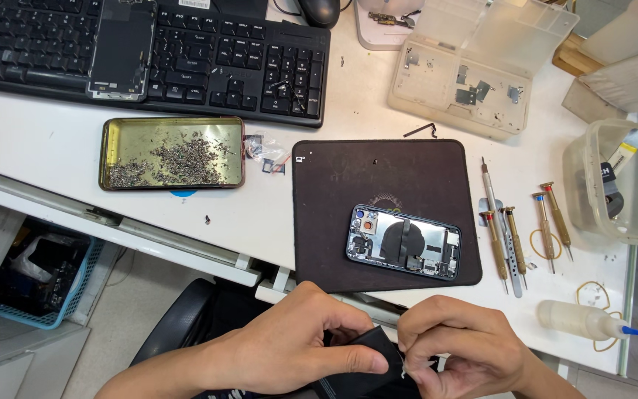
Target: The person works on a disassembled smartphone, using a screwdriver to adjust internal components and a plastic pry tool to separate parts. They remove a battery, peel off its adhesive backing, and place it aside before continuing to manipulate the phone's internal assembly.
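Observation:
My left hand (297, 347) and my right hand (459, 351) are together below the table's front edge, both gripping a flat black part (369, 347) between them. My right fingers pinch a thin pale strip at its edge. On the dark work mat (334, 214) above them lies an opened phone body (403, 242), its back off and its inner parts showing. The black part is mostly hidden by my fingers.
A brass-coloured tin (171, 153) holds several tiny screws. A black keyboard (186, 52) at the back carries a phone frame (121, 48). Several screwdrivers (515, 236) and tweezers lie right of the mat, beside a squeeze bottle (585, 321), clear plastic boxes (474, 66) and a tub (618, 181).

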